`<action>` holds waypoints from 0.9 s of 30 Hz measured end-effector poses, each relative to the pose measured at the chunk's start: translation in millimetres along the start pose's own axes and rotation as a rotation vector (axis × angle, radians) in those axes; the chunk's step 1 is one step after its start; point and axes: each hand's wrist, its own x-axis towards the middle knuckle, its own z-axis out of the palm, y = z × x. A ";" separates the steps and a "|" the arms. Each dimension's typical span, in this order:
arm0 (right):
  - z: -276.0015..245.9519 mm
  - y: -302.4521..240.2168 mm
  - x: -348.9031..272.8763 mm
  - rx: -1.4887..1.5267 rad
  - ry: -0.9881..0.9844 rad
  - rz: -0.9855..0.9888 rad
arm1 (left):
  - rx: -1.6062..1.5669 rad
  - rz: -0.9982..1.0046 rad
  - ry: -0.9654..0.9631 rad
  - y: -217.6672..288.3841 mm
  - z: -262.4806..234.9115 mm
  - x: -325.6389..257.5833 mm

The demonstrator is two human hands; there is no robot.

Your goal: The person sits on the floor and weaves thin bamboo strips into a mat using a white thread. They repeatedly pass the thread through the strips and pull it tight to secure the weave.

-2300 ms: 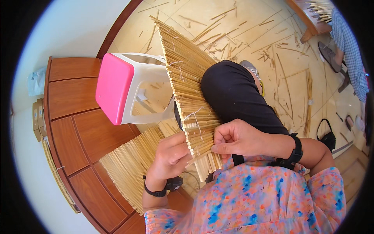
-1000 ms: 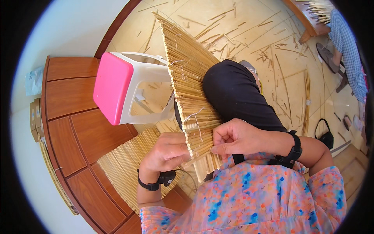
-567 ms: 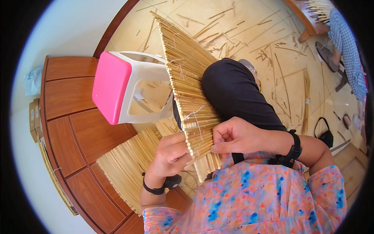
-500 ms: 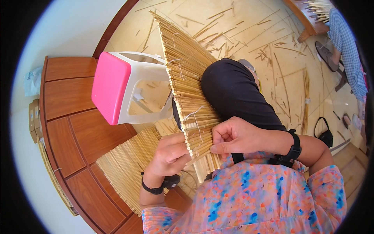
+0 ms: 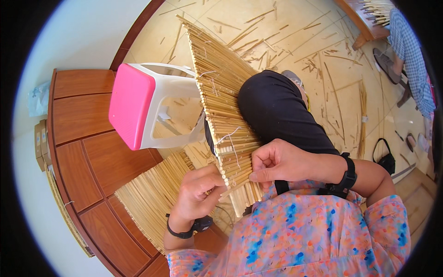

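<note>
Tan stick mat [image 5: 220,92]: right hand [image 5: 282,161] pinches it; left hand [image 5: 197,191] at its edge, whether gripping I can't tell.

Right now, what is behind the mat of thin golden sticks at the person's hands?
A pink-topped white plastic stool and a strip of black fabric show past the left edge of the stick mat. It covers part of each; anything else behind it cannot be seen.

The person's left hand [image 5: 196,191] now sits slightly lower beside the stick mat [image 5: 227,115], its knuckles drawn back from the left edge near the bottom corner.
</note>
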 end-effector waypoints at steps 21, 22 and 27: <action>-1.5 0.6 3.1 -0.002 -0.013 0.016 | 0.265 0.051 0.262 15.4 31.3 -4.7; -1.2 0.1 3.2 -0.015 -0.009 0.014 | 0.281 0.060 0.256 14.3 30.2 -5.1; 1.1 0.1 2.8 -0.042 0.012 -0.002 | 0.283 0.085 0.212 10.6 23.7 -6.2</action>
